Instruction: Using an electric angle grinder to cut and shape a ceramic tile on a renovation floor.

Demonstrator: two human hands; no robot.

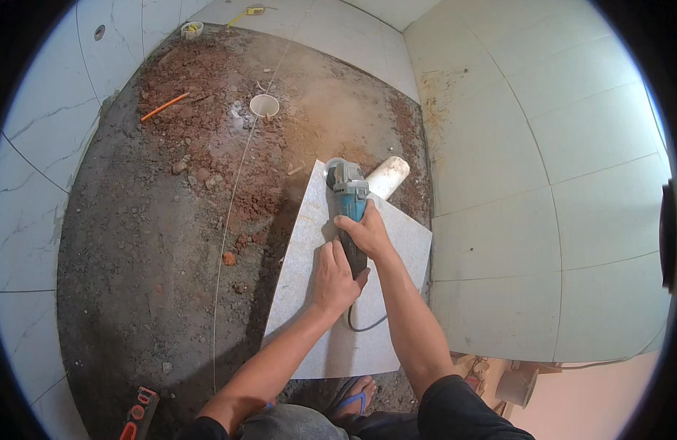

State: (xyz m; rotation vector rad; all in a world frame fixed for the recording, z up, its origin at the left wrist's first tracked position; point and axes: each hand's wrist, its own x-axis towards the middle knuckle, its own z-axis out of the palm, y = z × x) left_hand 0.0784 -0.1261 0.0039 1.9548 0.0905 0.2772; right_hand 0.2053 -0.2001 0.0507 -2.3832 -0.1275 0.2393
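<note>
— Blue-bodied angle grinder (348, 192), where was it?
— At the grey tile's (397, 242) twelve o'clock corner, beside a white pipe (388, 176) at one o'clock.
— And the hands?
— Right hand (365, 233) curled tight round its body; left hand (333, 276) wrapped round the handle behind.

A rough dirt floor (133, 242) carries a grey tile (309, 242), a white pipe (388, 176), an orange pencil (164, 107), red rubble (199, 81) and a level (139, 414).

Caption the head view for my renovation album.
Both hands, left and right, hold a blue angle grinder on a grey floor tile.
</note>
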